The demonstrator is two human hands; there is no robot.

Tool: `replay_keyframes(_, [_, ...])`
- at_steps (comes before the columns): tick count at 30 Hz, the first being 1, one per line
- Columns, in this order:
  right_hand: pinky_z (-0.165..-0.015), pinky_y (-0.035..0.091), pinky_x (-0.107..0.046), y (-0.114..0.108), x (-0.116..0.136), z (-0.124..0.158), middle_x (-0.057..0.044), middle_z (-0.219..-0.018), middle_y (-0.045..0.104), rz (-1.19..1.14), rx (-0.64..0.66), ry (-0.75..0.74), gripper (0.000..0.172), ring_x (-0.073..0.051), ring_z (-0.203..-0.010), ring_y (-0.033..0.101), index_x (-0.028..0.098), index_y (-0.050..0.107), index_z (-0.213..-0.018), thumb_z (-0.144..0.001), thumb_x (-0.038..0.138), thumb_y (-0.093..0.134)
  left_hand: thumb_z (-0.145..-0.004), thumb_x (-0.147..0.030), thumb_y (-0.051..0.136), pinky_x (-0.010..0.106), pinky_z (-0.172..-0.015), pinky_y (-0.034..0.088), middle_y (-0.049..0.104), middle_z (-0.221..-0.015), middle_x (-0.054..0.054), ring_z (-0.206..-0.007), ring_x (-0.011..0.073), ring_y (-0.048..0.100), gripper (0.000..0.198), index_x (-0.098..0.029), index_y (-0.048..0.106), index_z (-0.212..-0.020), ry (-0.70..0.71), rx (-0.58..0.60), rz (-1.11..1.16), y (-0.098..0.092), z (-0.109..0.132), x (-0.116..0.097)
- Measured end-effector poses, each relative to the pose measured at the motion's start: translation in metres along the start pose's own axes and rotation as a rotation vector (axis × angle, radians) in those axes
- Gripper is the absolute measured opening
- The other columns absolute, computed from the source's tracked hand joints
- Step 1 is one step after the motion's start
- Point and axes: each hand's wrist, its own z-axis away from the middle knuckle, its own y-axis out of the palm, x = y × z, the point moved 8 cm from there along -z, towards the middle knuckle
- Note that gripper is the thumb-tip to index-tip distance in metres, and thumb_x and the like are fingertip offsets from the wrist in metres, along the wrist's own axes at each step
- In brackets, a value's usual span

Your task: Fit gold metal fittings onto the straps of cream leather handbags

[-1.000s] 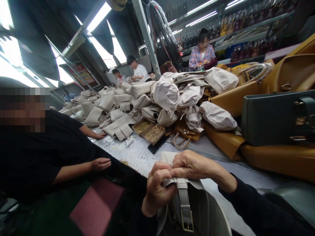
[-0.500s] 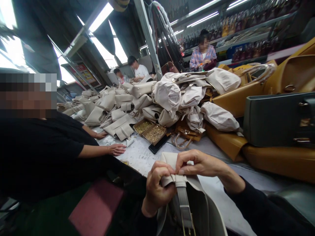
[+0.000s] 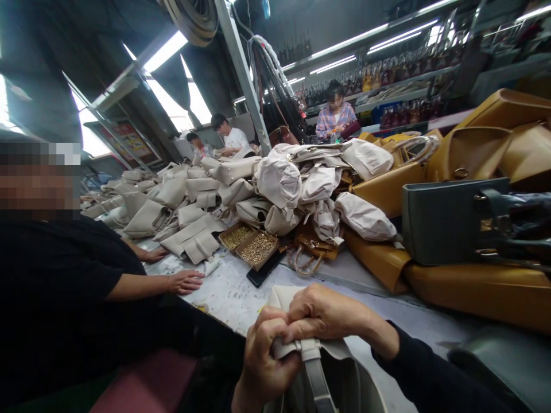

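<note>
My left hand is closed around the top edge of a cream-coloured bag at the bottom middle of the view. My right hand is curled over the same edge, its fingers pressed against the left hand where a grey strap is attached. The strap runs down the bag's front and out of view. The bag rests against the near edge of the worktable.
A person in black sits at my left with both hands on the table. Two boxes of small gold fittings, a dark phone, a heap of cream bags, mustard bags and a grey bag crowd the table. Other people work at the back.
The view has tilted up and my hands sit lower in it. My right hand has closed down onto the bag's edge again. The neighbour's nearer hand stays on the table.
</note>
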Motion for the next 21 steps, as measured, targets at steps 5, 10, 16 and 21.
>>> replay_keyframes(5, [-0.070, 0.043, -0.023, -0.011, 0.003, 0.005, -0.001, -0.085, 0.064, -0.204, -0.016, 0.004, 0.043, -0.014, -0.078, 0.057, 0.016, 0.075, -0.093, -0.093, 0.059, 0.068, -0.076, -0.004, 0.068, 0.027, -0.071, 0.055, 0.062, -0.087, 0.000, -0.080, 0.0163, 0.065, 0.033, -0.022, 0.053, -0.099, -0.051, -0.050, 0.064, -0.004, 0.001, 0.010])
replay_keyframes(10, [-0.080, 0.048, -0.027, -0.014, -0.005, 0.009, -0.004, -0.091, 0.070, -0.318, -0.008, 0.007, 0.035, -0.017, -0.085, 0.063, 0.017, 0.078, -0.098, -0.094, 0.051, 0.071, -0.074, -0.004, 0.072, 0.028, -0.075, 0.055, 0.064, -0.090, 0.001, -0.084, 0.0172, 0.066, 0.036, -0.022, 0.054, -0.099, -0.063, -0.062, 0.107, -0.005, 0.002, 0.013])
replay_keyframes(16, [-0.077, 0.046, -0.025, -0.012, -0.007, 0.008, -0.003, -0.089, 0.069, -0.240, -0.032, -0.015, 0.030, -0.016, -0.083, 0.062, 0.016, 0.075, -0.095, -0.098, 0.045, 0.068, -0.073, -0.001, 0.071, 0.030, -0.077, 0.053, 0.065, -0.090, 0.000, -0.084, 0.0169, 0.064, 0.038, -0.022, 0.055, -0.100, -0.113, -0.057, 0.129, -0.005, 0.005, 0.020])
replay_keyframes(21, [-0.076, 0.041, -0.026, -0.011, 0.011, 0.007, -0.001, -0.088, 0.060, 0.029, -0.024, -0.088, 0.032, -0.015, -0.082, 0.055, 0.018, 0.068, -0.095, -0.106, 0.044, 0.053, -0.070, 0.003, 0.069, 0.032, -0.079, 0.053, 0.065, -0.092, 0.001, -0.087, 0.0179, 0.064, 0.043, -0.023, 0.055, -0.102, -0.115, -0.048, 0.143, -0.005, 0.006, 0.023])
